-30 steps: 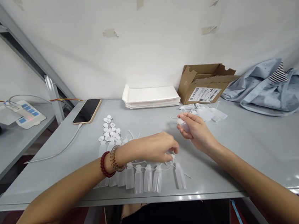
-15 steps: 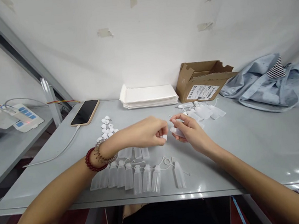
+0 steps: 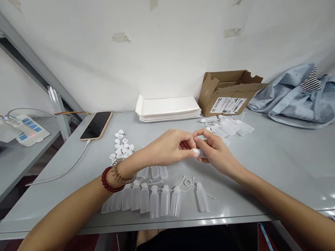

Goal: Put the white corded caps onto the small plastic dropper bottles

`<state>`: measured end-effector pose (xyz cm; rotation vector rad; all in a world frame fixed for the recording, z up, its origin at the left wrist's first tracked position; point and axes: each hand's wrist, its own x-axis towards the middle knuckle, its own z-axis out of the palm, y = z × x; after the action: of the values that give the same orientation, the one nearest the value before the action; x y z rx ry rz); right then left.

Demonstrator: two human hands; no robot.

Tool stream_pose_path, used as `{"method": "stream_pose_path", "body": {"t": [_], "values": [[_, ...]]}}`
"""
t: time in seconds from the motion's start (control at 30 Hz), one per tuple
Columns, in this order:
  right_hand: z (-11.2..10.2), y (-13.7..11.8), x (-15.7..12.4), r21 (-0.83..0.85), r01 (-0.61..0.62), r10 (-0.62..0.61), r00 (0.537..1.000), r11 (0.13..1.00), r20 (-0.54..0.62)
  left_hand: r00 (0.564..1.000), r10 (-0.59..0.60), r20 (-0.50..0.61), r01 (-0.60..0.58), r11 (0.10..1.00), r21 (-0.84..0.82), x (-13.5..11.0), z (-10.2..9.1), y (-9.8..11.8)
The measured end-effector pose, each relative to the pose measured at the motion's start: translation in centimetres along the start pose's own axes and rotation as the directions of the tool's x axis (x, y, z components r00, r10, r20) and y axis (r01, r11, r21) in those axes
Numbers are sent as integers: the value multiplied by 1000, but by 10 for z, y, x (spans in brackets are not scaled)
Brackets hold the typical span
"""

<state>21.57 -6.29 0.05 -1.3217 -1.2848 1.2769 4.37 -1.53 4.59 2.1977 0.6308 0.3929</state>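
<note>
My left hand (image 3: 177, 145) is closed, thumb and fingers pinched round a small white cap (image 3: 195, 151) at the neck of a small translucent squeeze bottle. My right hand (image 3: 218, 152) is closed round the body of that bottle (image 3: 201, 153), which its fingers mostly hide. The two hands meet above the table. Below them, several translucent bottles (image 3: 154, 202) with thin white straps lie in a row near the front edge, and one bottle (image 3: 202, 197) lies apart on the right. Loose white caps (image 3: 123, 147) are scattered beyond my left wrist.
More translucent bottles (image 3: 229, 126) are heaped before an open cardboard box (image 3: 227, 95). White envelopes or sheets (image 3: 168, 108) are stacked by the wall. A phone (image 3: 96, 125) with a cable is at left, a light blue cloth (image 3: 298, 97) at right.
My left hand has moved right, bringing the white cap to the top of the bottle in my right hand. The gap between my hands has closed.
</note>
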Motion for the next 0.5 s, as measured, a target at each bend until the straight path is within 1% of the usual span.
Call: {"method": "stream_pose_path", "body": {"t": [0.07,0.13,0.2,0.23,0.3,0.37,0.43,0.5], "values": [[0,0,2,46,-64,63,998,997,25,993,121,-12,-118,981,157,-1,2,0],[0,0,4,96,-134,127,989,986,71,969,247,0,-235,921,312,-2,4,1],[0,0,5,132,-184,169,979,974,116,951,308,21,-294,881,372,-3,4,2],[0,-1,6,144,-194,174,975,970,138,951,309,24,-296,882,367,-3,3,2],[0,-1,5,169,-180,153,974,969,165,962,273,11,-262,910,320,-2,1,3],[0,-2,4,189,-143,114,981,971,155,979,198,-40,-182,950,255,-2,-1,3],[1,-3,3,197,-123,100,987,973,122,993,76,-87,-59,981,183,-1,-2,5],[1,-4,2,191,-125,109,990,974,91,997,-51,-66,59,990,131,0,-1,7]]}}
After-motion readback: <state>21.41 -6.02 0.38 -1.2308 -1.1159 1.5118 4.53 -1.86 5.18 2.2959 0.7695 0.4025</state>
